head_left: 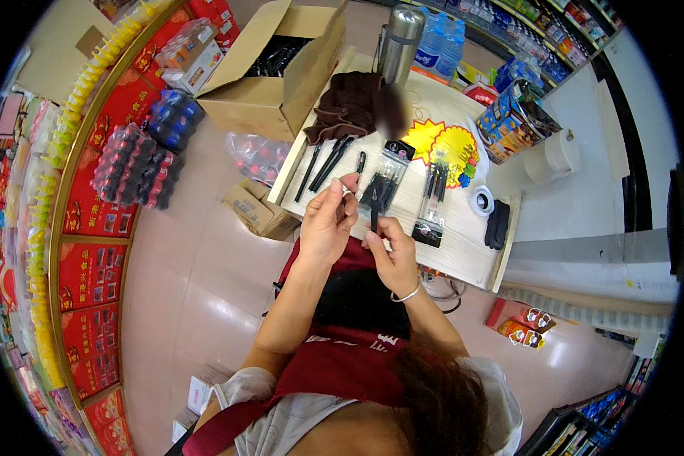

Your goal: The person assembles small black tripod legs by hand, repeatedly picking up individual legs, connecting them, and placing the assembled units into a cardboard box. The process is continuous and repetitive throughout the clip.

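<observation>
Both my hands are raised over the near edge of a pale wooden table [463, 254]. My right hand [391, 247] pinches a slim black stick-like thing [375, 209] that points away from me. Just left of it, my left hand [330, 216] has its fingertips pressed together; what they hold, if anything, is too small to make out. Beyond my hands lies a clear packet of slim black sticks [390, 175] with a black header card. To the right is a similar packet [433, 199]. Several loose black pen-like sticks [330, 163] rest on the left side.
Toward the back stand a steel flask [400, 45] and a crumpled dark brown cloth [349, 102]. Yellow starburst cards [452, 144], a white tape roll [482, 200] and a black folded item [497, 224] lie rightward. An opened carton [258, 102] and bottle packs [125, 163] are at left.
</observation>
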Available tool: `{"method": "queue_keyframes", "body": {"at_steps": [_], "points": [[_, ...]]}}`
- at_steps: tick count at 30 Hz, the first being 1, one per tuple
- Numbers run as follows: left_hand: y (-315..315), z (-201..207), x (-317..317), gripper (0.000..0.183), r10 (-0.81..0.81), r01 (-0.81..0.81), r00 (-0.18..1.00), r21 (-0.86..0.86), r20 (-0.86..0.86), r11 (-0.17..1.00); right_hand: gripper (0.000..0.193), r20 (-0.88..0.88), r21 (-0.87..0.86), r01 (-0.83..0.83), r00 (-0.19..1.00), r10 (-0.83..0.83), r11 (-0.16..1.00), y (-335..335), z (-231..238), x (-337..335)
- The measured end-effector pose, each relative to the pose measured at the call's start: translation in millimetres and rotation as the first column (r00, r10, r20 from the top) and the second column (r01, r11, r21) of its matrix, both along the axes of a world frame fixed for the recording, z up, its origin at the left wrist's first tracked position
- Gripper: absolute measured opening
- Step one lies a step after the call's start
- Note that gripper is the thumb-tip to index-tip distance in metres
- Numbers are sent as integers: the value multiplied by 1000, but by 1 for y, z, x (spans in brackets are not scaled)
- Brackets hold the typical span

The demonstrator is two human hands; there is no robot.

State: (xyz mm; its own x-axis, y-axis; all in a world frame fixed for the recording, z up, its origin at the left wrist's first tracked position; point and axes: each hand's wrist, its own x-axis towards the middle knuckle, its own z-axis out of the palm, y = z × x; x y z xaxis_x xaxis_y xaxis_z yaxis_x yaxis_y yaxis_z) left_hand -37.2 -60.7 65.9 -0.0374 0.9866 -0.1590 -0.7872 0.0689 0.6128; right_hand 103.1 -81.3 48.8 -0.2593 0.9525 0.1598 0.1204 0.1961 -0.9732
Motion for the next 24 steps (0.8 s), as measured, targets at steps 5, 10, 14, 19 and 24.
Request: {"method": "queue_keyframes", "body": {"at_steps": [5,10,14,19,24], "points": [[-2,3,-2,36,21,-8,994,-121,106,993,13,142,146,-9,990,-12,989,-2,6,4],[-5,-3,-2,35,-7,16,996,-96,91,995,14,165,163,-8,986,-19,987,0,10,4],[-6,-7,-2,34,0,6,997,-74,75,997,14,163,165,-12,986,-15,986,1,12,4],[-7,-1,1,31,39,-35,999,-105,35,994,14,158,166,-17,987,-10,986,2,11,4],[-8,-7,-1,30,87,-84,979,24,-183,996,14,177,247,24,982,-69,969,5,14,6]]}}
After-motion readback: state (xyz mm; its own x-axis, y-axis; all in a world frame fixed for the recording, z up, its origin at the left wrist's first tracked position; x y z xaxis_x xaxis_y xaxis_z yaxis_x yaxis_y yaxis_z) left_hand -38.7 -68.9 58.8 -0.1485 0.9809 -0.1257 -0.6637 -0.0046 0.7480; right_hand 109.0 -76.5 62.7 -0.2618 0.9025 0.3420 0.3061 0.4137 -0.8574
